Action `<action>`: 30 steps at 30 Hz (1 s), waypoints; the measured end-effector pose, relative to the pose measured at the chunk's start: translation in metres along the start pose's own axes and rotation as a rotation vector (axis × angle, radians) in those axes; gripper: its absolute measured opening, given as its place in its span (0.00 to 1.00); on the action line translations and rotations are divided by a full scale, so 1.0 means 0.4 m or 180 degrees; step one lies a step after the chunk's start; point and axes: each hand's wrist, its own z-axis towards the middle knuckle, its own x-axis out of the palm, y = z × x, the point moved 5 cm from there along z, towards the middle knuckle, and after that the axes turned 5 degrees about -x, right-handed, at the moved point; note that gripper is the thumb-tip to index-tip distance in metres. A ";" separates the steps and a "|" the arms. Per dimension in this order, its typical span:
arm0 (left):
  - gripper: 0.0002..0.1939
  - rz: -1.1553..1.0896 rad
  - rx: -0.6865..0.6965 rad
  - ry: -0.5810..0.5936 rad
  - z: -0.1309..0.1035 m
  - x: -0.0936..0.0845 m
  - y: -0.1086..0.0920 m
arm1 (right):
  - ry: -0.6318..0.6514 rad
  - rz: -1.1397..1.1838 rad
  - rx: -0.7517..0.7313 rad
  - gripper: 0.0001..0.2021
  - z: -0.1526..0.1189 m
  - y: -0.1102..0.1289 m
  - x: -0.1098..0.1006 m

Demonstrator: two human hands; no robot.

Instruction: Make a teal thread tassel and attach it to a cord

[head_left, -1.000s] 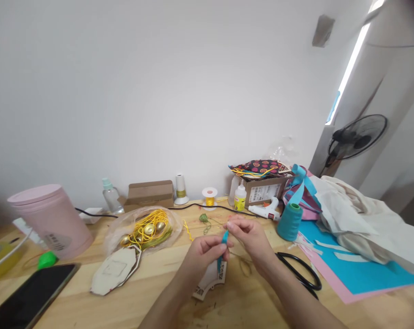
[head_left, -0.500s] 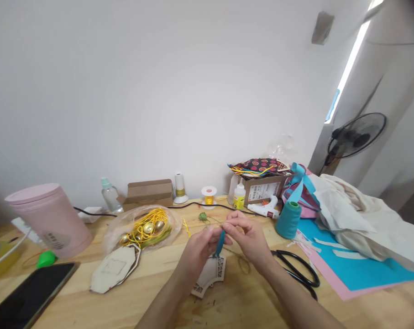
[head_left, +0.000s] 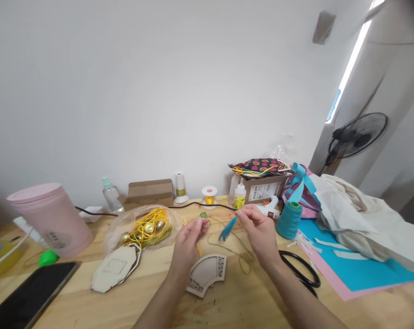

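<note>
My right hand (head_left: 259, 228) pinches a small blue tassel (head_left: 229, 229) by its top, and its strands hang down to the left. My left hand (head_left: 190, 237) is raised a short way to the left, thumb and fingers together; whatever is between them, if anything, is too small to make out. Below both hands lies a fan-shaped wooden piece (head_left: 207, 274) with cut-out lattice ends. A bit of yellow cord (head_left: 199, 249) shows beside the left fingers. Thin olive cord (head_left: 243, 262) trails in loops over the table, near a green bundle (head_left: 203, 214).
Black-handled scissors (head_left: 301, 269) and a teal thread cone (head_left: 289, 220) sit right, beside blue paper (head_left: 364, 269). A glue bottle (head_left: 240, 196) and glue gun (head_left: 271, 208) stand behind. Left are gold bells (head_left: 149, 227), wooden plates (head_left: 112, 269), a phone (head_left: 30, 294) and a pink canister (head_left: 52, 219).
My hands have parted: the right has moved right and carries the blue tassel, while the left has drawn back left. The fan-shaped piece is now more fully uncovered.
</note>
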 end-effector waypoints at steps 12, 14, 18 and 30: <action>0.17 0.0626 -0.0459 0.1286 -0.034 0.063 0.032 | 0.0216 -0.0022 -0.0059 0.06 -0.001 -0.002 0.010; 0.16 0.0534 -0.0587 0.1369 -0.032 0.060 0.033 | 0.0022 0.0083 0.0030 0.06 0.007 -0.013 -0.006; 0.16 0.0693 -0.0634 0.1223 -0.008 0.037 0.050 | -0.0190 0.0228 0.0068 0.06 0.018 -0.024 -0.028; 0.15 0.0829 -0.0144 0.1195 -0.031 0.071 0.025 | 0.0890 -0.0256 -0.0631 0.06 -0.025 0.029 0.051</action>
